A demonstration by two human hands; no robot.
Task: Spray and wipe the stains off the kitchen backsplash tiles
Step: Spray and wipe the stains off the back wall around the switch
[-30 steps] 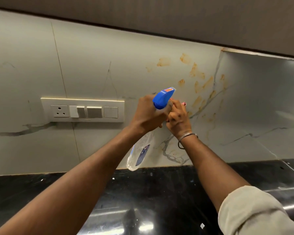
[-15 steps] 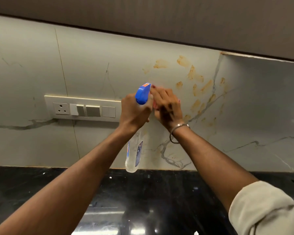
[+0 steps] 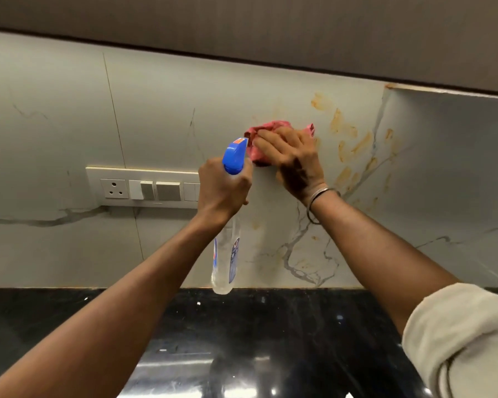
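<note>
Left hand (image 3: 222,191), overlapping the right end of the switch panel (image 3: 144,188), grips the neck of an upright spray bottle (image 3: 225,262), its blue nozzle towards the backsplash tiles (image 3: 156,110). Right hand (image 3: 293,162), right of the panel and slightly higher, presses a pink cloth (image 3: 266,128) against the tiles with spread fingers. Orange stains (image 3: 354,147) lie farther right.

Two hands (image 3: 223,188) (image 3: 295,165), one bottle (image 3: 226,254), one cloth (image 3: 260,133)
</note>
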